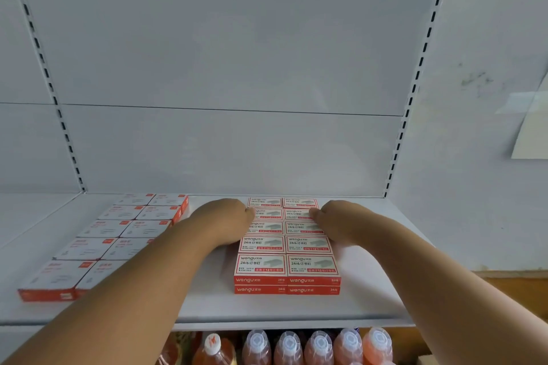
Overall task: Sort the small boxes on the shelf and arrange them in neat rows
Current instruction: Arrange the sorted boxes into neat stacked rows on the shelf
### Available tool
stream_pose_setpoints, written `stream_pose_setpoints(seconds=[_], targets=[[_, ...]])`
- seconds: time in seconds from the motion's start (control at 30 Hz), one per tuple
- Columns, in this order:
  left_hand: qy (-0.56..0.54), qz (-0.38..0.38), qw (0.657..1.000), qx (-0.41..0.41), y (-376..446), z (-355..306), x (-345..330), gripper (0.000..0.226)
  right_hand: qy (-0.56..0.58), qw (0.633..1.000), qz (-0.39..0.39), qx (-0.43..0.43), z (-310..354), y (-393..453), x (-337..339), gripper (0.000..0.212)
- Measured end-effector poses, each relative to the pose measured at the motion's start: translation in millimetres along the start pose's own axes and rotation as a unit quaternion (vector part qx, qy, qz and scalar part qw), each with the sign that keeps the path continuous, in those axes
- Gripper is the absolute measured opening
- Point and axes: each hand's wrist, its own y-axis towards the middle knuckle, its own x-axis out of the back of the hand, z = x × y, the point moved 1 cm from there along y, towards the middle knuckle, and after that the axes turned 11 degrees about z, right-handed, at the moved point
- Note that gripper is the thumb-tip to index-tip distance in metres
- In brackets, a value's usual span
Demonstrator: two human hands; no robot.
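Head view looks down on a white shelf (207, 302) with a pale back panel (225, 68) and slotted uprights on either side. Two groups of small boxes lie on it. The red-and-white staple boxes (286, 267) printed "wengu 24/6" sit right of centre, arranged two columns wide and five rows deep; at the front edge two layers show, one box atop another. The left hand (226, 218) presses against the left side of this block near the back rows, and the right hand (335, 218) presses against its right side at about the same depth, so the block lies squeezed between them. Both hands' fingers are curled inward, knuckles touching the box edges; they push rather than grasp, and no box is lifted. To the left, well apart, a second group of white-topped boxes (118, 234) with red sides lies in two columns running back toward the panel, partly hidden by the left forearm. Below the shelf, a row of capped bottles (318, 348) with orange-pink liquid stands.
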Motion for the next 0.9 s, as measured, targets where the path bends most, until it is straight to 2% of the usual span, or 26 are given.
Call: stream_pose_setpoints(seconds=[0.1,0.2,0.33,0.57,0.77,0.9], targets=[[-0.025,0.017,1.0,0.002,1.4,1.2,3.9,0.054,0.031,0.999,0.013,-0.005,0.2,-3.1,3.7,0.052],[-0.027,-0.005,0.999,0.017,5.1,0.9,12.3,0.058,0.043,0.999,0.01,-0.015,1.9,-2.6,10.7,0.059],[-0.021,-0.034,0.999,0.025,17.0,-2.4,21.3,0.055,0.017,0.999,-0.04,-0.019,3.9,11.4,19.2,0.055],[-0.013,-0.035,0.999,0.011,35.4,-2.4,13.5,0.046,-0.007,0.999,-0.039,-0.013,8.8,25.4,12.6,0.042],[-0.028,-0.046,0.998,-0.013,39.3,3.0,8.1,0.048,0.061,0.997,-0.035,-0.026,2.4,29.9,12.9,0.049],[-0.023,-0.055,0.998,-0.013,40.4,2.6,6.7,0.047,0.045,0.998,-0.039,-0.022,0.9,32.0,11.4,0.048]])
